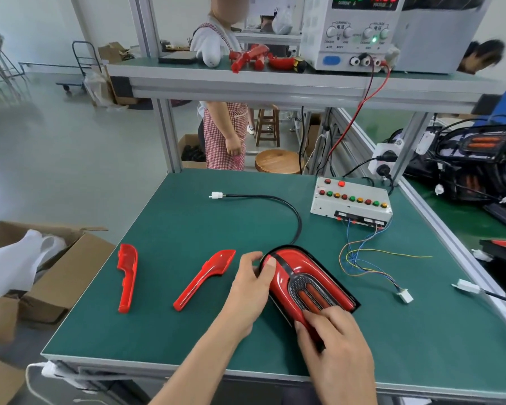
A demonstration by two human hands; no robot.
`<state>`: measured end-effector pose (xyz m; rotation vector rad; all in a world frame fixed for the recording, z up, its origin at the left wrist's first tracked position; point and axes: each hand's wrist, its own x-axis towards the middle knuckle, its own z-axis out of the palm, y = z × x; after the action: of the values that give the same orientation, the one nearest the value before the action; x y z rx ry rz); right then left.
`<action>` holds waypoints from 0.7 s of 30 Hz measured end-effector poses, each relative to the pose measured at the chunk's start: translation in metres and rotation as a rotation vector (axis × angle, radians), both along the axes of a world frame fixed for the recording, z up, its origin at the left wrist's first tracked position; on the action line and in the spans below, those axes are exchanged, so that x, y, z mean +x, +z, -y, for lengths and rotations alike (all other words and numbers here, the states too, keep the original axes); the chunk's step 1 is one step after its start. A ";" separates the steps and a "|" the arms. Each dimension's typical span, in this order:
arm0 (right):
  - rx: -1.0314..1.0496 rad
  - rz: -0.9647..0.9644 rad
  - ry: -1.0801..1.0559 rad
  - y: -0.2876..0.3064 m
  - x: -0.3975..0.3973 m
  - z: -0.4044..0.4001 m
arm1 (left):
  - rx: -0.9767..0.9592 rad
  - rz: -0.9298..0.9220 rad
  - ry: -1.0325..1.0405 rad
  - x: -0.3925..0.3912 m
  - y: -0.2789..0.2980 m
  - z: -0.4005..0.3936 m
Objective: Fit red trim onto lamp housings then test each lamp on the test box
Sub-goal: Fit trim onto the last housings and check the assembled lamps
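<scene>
A lamp housing point(306, 280) with red trim around its grille lies on the green table point(173, 331) at the middle front. My left hand point(250, 287) grips its upper left end, thumb on the red trim. My right hand point(333, 340) presses fingers on its near end. Its black cable point(287, 206) curves away to a white plug point(216, 195). Two loose red trim pieces lie to the left, one point(126, 277) near the table edge, the other point(205, 279) beside my left hand. The test box point(351, 201) with coloured buttons sits at the back right.
Coloured wires point(362, 258) run from the test box to a white connector point(405, 296). A power supply point(354, 33) stands on the upper shelf beside red parts point(251, 58). Cardboard boxes point(50, 267) sit left of the table. More lamps point(473, 159) lie right. A person point(224, 124) stands behind.
</scene>
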<state>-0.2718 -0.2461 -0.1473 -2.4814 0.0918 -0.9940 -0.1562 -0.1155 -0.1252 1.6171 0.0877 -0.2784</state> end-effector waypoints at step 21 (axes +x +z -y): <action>0.092 0.073 0.055 -0.017 -0.003 0.011 | -0.456 0.005 -0.108 -0.024 -0.014 -0.009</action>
<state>-0.2744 -0.2567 -0.1641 -2.3489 0.0453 -1.0331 -0.1800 -0.1068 -0.1393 1.1705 -0.0650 -0.3496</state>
